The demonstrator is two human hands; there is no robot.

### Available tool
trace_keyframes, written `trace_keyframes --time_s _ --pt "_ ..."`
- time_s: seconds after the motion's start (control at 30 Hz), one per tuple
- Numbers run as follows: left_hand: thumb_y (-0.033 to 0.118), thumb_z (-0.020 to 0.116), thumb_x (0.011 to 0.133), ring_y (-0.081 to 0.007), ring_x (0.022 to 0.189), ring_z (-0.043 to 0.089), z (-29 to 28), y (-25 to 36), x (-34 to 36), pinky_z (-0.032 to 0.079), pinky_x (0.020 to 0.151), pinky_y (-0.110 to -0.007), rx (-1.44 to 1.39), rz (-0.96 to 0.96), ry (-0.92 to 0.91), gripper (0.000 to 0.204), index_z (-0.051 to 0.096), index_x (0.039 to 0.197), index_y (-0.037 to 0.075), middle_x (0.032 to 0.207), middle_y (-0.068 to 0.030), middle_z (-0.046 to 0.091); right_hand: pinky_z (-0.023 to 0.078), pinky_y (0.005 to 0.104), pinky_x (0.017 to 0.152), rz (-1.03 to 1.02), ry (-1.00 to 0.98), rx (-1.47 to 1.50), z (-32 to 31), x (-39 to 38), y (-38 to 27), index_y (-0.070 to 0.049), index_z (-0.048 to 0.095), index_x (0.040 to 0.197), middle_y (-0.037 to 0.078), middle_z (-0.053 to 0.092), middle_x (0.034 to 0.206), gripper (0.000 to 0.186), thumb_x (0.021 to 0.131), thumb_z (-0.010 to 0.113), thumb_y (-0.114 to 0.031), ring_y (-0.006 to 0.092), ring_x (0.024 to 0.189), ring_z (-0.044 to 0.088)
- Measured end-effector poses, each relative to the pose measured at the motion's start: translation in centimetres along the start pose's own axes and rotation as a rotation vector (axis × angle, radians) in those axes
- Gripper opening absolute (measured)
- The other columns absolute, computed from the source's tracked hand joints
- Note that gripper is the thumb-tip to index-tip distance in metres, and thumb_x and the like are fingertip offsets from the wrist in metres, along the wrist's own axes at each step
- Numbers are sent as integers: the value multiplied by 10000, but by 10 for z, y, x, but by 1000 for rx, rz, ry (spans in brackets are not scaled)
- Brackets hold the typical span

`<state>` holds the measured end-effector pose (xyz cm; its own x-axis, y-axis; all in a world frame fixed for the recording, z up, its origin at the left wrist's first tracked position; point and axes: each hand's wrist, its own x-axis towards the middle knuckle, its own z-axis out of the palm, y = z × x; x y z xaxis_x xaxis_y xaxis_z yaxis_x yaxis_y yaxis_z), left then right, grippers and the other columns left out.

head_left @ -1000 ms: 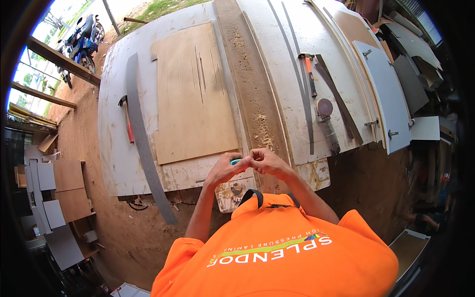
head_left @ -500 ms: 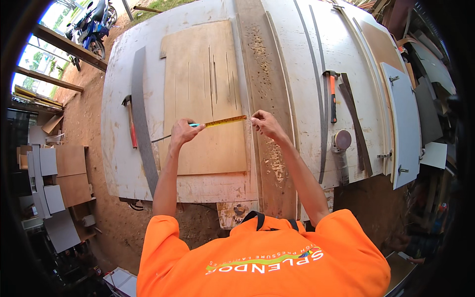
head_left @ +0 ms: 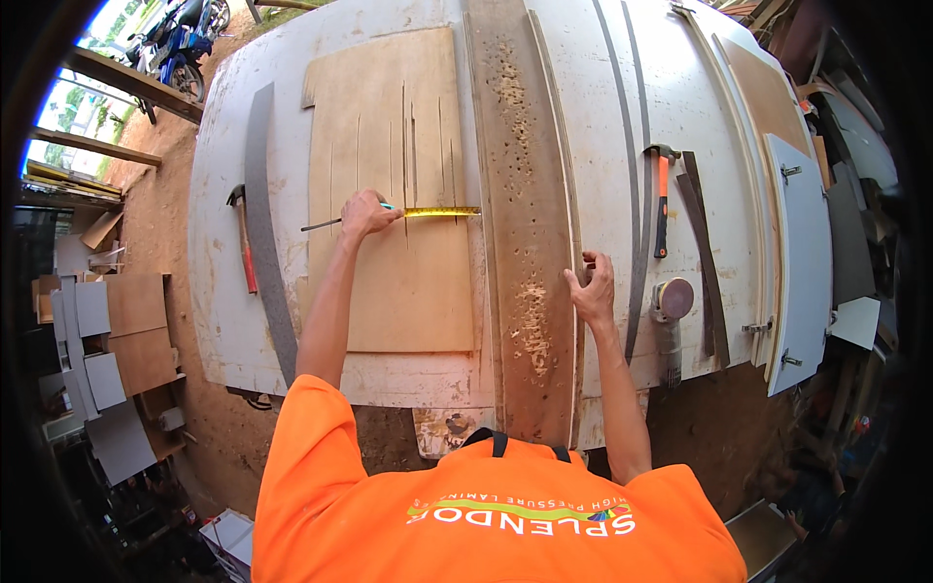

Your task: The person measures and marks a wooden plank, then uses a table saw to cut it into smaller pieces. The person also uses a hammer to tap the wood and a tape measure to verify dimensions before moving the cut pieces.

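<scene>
My left hand (head_left: 365, 214) is closed on a tape measure, over the middle of a cracked plywood sheet (head_left: 389, 291). The yellow tape blade (head_left: 442, 211) stretches rightward from the fingers to the sheet's right edge. A thin dark stick (head_left: 321, 224), possibly a pencil, pokes out on the left side of the same hand. Fingers apart and slightly bent, my right hand (head_left: 595, 290) is at the right edge of a long, pitted brown board (head_left: 530, 233); whether it touches the edge I cannot tell. Most of the tape's case is hidden by the left hand.
Everything lies on a large white worktable (head_left: 219, 321). A red-handled hammer (head_left: 247, 248) and a grey strip (head_left: 260, 185) are on the left. To the right are an orange-and-black hammer (head_left: 662, 199), a sander (head_left: 672, 301), dark strips (head_left: 705, 262) and a white hinged panel (head_left: 799, 253).
My right hand has left the tape's end and moved right and nearer, past the brown board. The left hand still holds the tape across the plywood. The view has shifted slightly.
</scene>
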<state>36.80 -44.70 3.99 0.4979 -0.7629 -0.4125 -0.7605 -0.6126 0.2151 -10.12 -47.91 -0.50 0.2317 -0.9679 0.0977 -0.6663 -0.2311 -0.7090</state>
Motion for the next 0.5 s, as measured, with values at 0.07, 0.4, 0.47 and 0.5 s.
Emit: trace_keyframes --time_s 0.07,0.4,0.47,0.5 --pt "466 817 723 -335 924 724 -1 -1 1 566 842 -426 -15 7 -9 453 806 904 50 938 -190 760 467 483 974 -25 -24 -37 5 -6 5 8 566 1215 203 593 1129 453 827 768 -111 393 1090 567" --pt "448 822 691 -314 881 725 4 -2 -4 567 817 -410 -41 -26 9 426 809 870 62 877 -165 761 487 483 991 -117 -10 -4 -2 -9 12 43 619 1225 231 638 1174 430 833 731 -94 406 1116 597" --pt "446 822 686 -312 874 726 4 -1 -4 568 806 -409 -42 -23 21 422 809 863 64 874 -165 761 490 476 985 -109 -11 6 -2 -9 12 50 626 1215 229 641 1171 421 832 726 -92 402 1104 603" --pt "445 821 683 -312 871 726 4 -1 -3 569 800 -408 -41 -23 24 420 809 862 65 876 -167 761 492 472 982 -117 2 17 -2 -9 13 54 629 1209 228 642 1170 416 831 724 -92 400 1098 605"
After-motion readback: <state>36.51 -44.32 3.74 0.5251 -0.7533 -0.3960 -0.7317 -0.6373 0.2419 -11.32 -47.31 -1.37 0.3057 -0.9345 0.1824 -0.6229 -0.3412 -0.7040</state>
